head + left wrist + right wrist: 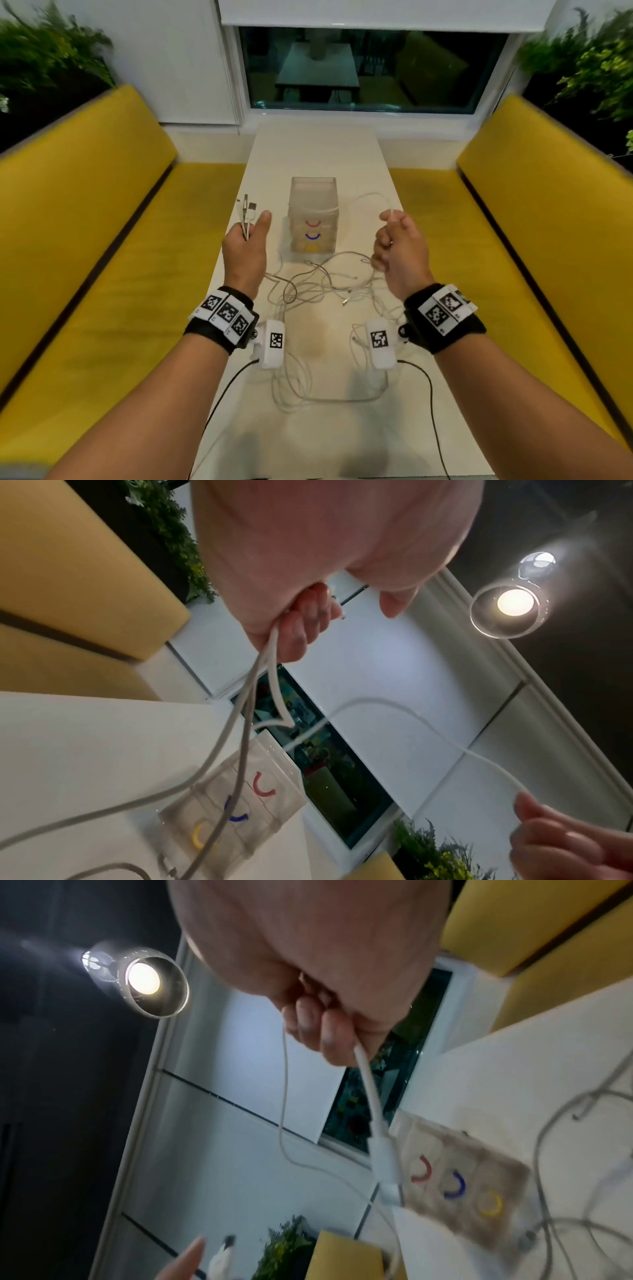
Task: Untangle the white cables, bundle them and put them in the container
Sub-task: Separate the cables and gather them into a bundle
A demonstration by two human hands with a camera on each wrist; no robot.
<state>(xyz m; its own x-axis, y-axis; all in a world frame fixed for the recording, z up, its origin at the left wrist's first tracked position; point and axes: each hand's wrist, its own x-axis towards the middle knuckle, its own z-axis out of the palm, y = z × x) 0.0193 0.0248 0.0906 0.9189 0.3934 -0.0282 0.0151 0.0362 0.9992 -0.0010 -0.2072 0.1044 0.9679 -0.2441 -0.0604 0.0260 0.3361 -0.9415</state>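
Several white cables (318, 291) lie tangled on the white table (315, 150), in front of a clear container (312, 214) with red, blue and yellow arcs on its face. My left hand (247, 233), raised left of the container, grips a bunch of cable ends whose plugs (249, 207) stick up above the fist. My right hand (399, 240) is raised right of the container, fingers curled round a white cable (371, 1096). A thin strand (366, 200) arcs from that hand toward the container's top. In the left wrist view cables (246, 696) hang down from my left hand.
Yellow benches (85, 205) flank the narrow table on both sides. A dark window (370, 68) lies beyond the table's far end. Green plants (44, 51) stand in both back corners. More loose cable loops (301, 387) lie near the table's front, between my wrists.
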